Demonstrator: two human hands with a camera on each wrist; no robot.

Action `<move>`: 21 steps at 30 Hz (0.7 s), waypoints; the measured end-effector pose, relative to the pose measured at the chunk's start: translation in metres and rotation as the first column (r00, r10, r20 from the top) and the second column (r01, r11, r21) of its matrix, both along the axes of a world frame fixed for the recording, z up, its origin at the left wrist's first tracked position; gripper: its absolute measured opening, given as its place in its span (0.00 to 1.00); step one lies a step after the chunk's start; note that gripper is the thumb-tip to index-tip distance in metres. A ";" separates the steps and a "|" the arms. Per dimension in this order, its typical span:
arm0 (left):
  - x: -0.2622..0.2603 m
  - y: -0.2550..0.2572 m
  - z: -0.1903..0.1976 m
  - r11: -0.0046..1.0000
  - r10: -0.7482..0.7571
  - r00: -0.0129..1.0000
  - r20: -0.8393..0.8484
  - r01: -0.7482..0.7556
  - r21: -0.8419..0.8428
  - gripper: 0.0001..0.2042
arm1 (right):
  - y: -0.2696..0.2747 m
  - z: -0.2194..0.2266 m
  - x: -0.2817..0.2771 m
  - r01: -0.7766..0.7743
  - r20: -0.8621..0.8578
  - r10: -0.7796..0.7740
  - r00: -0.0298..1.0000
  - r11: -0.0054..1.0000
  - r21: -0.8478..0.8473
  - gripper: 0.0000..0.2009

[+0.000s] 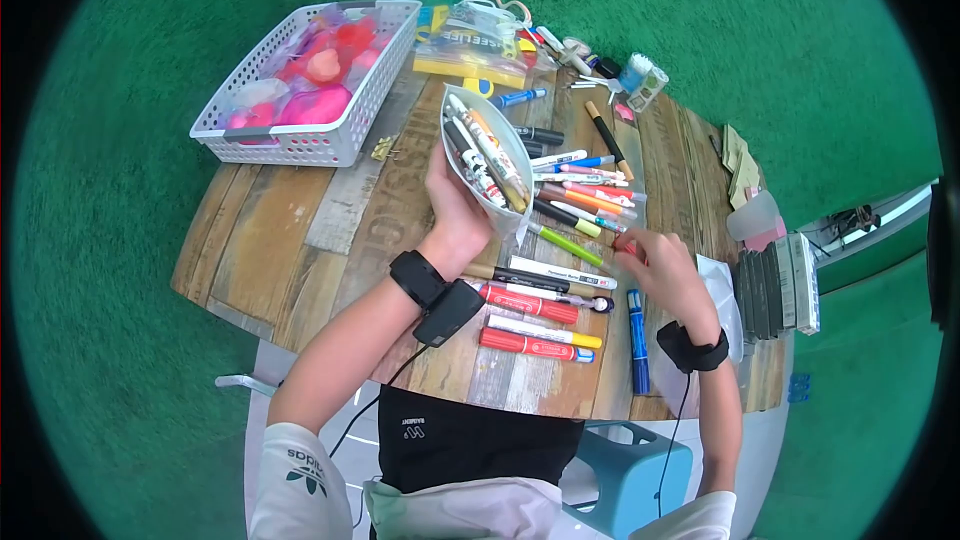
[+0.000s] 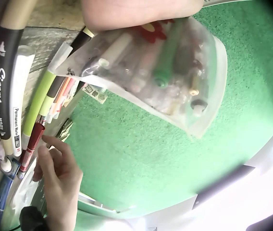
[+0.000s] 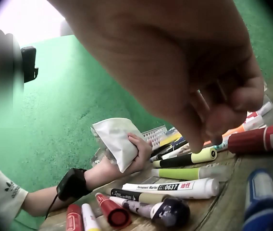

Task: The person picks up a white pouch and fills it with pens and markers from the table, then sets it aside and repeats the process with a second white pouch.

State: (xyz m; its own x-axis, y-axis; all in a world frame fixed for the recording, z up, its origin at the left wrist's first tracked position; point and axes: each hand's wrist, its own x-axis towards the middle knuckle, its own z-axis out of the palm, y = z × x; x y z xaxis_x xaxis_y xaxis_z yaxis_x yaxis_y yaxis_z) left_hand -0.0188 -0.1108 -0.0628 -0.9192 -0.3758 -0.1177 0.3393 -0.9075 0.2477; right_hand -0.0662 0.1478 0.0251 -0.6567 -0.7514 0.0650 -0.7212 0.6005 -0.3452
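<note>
My left hand (image 1: 457, 208) grips a soft translucent pouch (image 2: 212, 91) from its side and holds it up over the table, its mouth spread wide. Several pens (image 1: 490, 150) stand inside it. A red flower print shows on the pouch in the left wrist view. My right hand (image 1: 665, 268) hovers low over the table's right part, fingers loosely bent with a gap to the thumb. Its fingertips are right beside a red marker (image 3: 261, 138). A lime green marker (image 1: 570, 245) and a white permanent marker (image 1: 562, 272) lie nearby.
Red markers (image 1: 535, 343) and a blue marker (image 1: 638, 340) lie near the front edge. A white basket (image 1: 365, 115) with pink packets stands back left, beside a zip bag (image 1: 475, 45). Dark boxes (image 1: 762, 290) stand at the right edge.
</note>
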 end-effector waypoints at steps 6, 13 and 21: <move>0.005 0.003 0.009 0.998 0.041 0.998 0.042 -0.039 -0.046 0.23 | -0.032 0.040 0.041 -0.021 0.509 0.291 0.810 0.882 -0.472 0.07; 0.004 -0.003 -0.002 0.997 0.064 0.995 0.071 -0.060 -0.057 0.27 | -0.066 0.071 0.118 0.119 0.379 0.925 0.008 0.376 -0.919 0.08; 0.004 -0.025 -0.021 0.985 -0.164 0.969 -0.186 0.170 0.015 0.32 | -0.080 0.081 0.168 0.471 0.146 0.818 -0.556 0.455 -0.755 0.09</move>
State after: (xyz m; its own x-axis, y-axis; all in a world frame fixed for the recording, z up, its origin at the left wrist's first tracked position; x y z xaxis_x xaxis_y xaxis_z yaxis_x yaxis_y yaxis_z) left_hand -0.0150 -0.1360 -0.0842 -0.9755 -0.2143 0.0500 0.2197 -0.9612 0.1669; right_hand 0.1020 0.0674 0.1061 -0.0337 -0.9022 0.4300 0.9203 -0.1958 -0.3386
